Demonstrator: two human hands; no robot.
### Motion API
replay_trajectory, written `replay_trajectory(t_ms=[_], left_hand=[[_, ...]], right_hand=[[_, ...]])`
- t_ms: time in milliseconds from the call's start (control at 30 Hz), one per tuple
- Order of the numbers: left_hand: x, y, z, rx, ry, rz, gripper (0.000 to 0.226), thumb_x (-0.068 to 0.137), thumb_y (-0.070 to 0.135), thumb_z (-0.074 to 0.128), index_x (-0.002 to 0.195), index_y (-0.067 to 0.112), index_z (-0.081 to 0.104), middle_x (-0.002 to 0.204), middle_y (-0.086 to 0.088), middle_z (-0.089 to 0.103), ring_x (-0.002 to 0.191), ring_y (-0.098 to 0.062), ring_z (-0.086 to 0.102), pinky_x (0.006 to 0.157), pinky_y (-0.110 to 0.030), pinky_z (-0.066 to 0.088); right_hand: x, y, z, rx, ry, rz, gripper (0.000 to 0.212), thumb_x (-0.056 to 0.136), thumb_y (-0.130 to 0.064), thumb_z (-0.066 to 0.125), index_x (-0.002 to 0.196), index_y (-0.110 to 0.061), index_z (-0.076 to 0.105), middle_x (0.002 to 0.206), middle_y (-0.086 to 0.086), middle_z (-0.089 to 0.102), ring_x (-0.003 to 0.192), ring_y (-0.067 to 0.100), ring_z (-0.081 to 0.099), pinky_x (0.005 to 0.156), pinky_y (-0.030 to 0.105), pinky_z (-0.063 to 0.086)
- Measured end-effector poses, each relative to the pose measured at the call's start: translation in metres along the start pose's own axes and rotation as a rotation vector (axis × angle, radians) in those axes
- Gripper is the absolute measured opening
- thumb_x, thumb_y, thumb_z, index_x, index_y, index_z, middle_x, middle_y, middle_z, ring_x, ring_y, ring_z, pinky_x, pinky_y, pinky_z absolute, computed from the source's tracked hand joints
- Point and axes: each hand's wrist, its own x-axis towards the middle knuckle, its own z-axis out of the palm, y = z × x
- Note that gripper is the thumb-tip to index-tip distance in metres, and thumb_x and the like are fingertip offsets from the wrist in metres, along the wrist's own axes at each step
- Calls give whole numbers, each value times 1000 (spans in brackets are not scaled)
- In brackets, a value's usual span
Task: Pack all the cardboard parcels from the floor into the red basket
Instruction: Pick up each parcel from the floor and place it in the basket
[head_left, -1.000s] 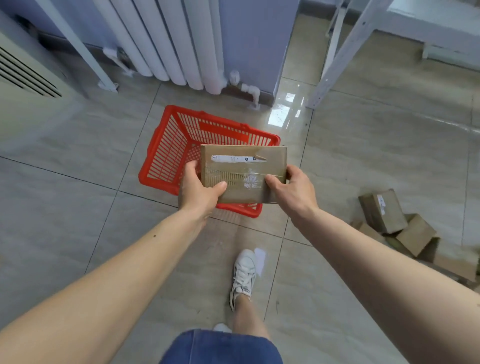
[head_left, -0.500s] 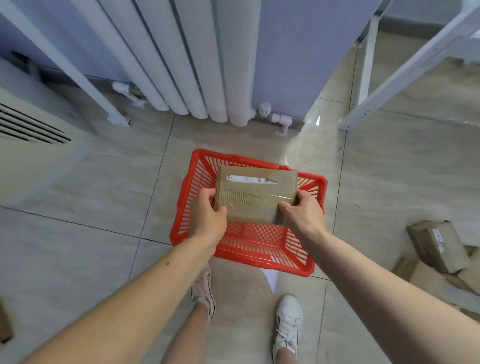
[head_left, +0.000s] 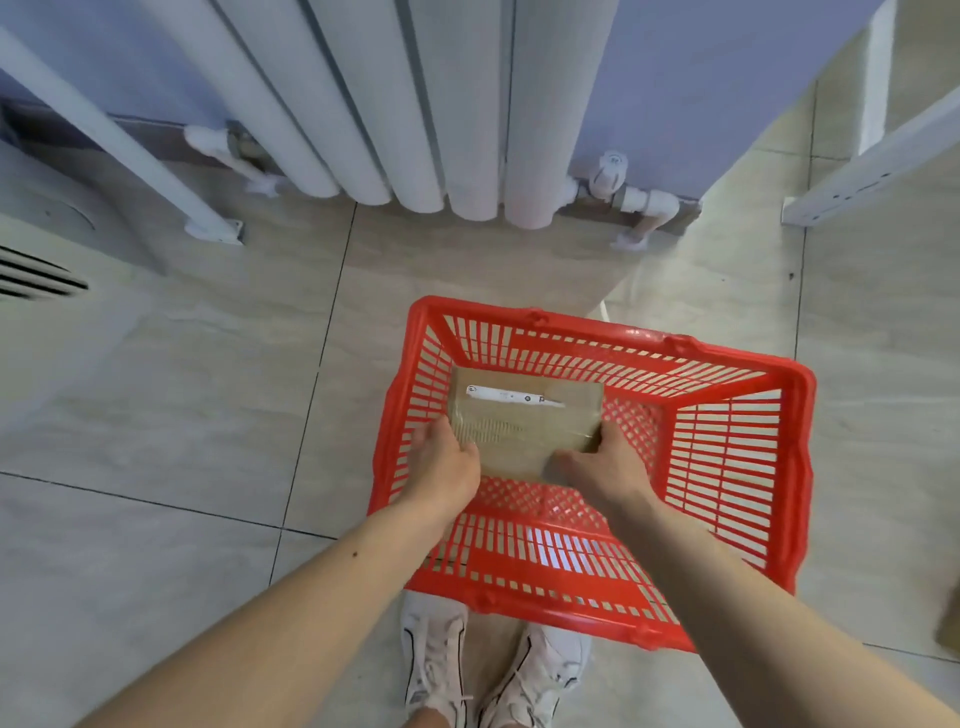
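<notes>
Lowered since the earlier frame, both arms reach into the red basket (head_left: 795, 467), left hand (head_left: 447, 462) and right hand (head_left: 605, 467) gripping the cardboard parcel (head_left: 524, 421) near its floor; this appears the first packed, and remaining parcels lie mostly out of view.

Both forearms are bare, with no sleeves, watch or rings in view, ending in the left hand (head_left: 445, 464) and right hand (head_left: 608, 464). The feet wear white lace-up sneakers (head_left: 435, 657) with thin dark line trim and white laces.
</notes>
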Motion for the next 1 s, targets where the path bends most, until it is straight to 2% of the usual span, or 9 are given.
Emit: replay_trajectory(t_ms=[100, 267, 400, 567, 700, 800, 867, 933, 1000], left_hand=[[36, -15, 16, 12, -9, 12, 48, 97, 16, 44, 145, 16, 38, 148, -7, 33, 137, -25, 37, 116, -45, 31], [87, -38, 42, -12, -4, 22, 53, 94, 20, 50, 145, 20, 35, 147, -4, 41, 136, -24, 41, 112, -47, 38], [102, -43, 50, -48, 16, 35, 55, 96, 26, 48, 148, 25, 30, 152, -1, 37, 141, -22, 36, 113, -49, 36], [90, -35, 42, -94, -3, 50, 49, 99, 28, 44, 147, 27, 32, 151, 2, 40, 139, -19, 38, 115, -45, 34], [65, -18, 28, -82, -20, 60, 44, 102, 27, 40, 145, 25, 33, 148, 1, 42, 137, -19, 40, 109, -36, 34], [31, 8, 18, -85, -12, 78, 40, 101, 26, 41, 141, 21, 40, 143, 2, 47, 132, -18, 45, 106, -32, 35], [7, 27, 12, -90, -20, 98, 43, 99, 30, 44, 140, 20, 41, 144, 1, 49, 130, -19, 48, 110, -39, 38], [-21, 48, 5, -74, -40, 112, 46, 98, 31, 45, 141, 19, 41, 143, -1, 50, 129, -19, 49, 110, -43, 39], [-51, 69, -2, -27, -59, 135, 45, 98, 31, 45, 140, 18, 42, 142, -1, 49, 129, -20, 48, 110, -42, 38]], right_hand=[[33, 12, 18, 48, -1, 31, 69, 64, -15, 76, 127, -14, 49, 113, 4, 64, 102, 25, 63, 91, 42, 56], [80, 26, 41, 100, 20, 14, 76, 57, -12, 81, 126, -16, 50, 111, 1, 65, 102, 23, 64, 90, 42, 58], [100, 28, 51, 107, 60, -37, 73, 64, -13, 79, 130, -15, 47, 113, 2, 63, 98, 20, 61, 87, 34, 55], [99, 28, 48, 94, -6, -39, 75, 72, -12, 76, 135, -17, 36, 120, 5, 59, 102, 21, 59, 93, 37, 54], [72, 21, 28, 15, -18, -2, 61, 84, -14, 69, 136, -10, 36, 129, 13, 58, 100, 21, 60, 77, 26, 53], [36, 14, 2, -74, 19, -35, 65, 87, -22, 68, 143, -7, 37, 142, 14, 53, 120, 28, 58, 98, 40, 49], [7, 10, -15, -69, 50, -57, 63, 88, -25, 68, 143, -9, 41, 145, 11, 51, 125, 28, 55, 101, 41, 47], [-21, 6, -35, -43, 81, -63, 63, 89, -25, 68, 144, -11, 42, 145, 8, 51, 119, 26, 59, 99, 41, 50], [-50, 3, -54, -3, 88, -55, 60, 89, -21, 67, 143, -12, 42, 133, 7, 58, 96, 18, 66, 84, 35, 58]])
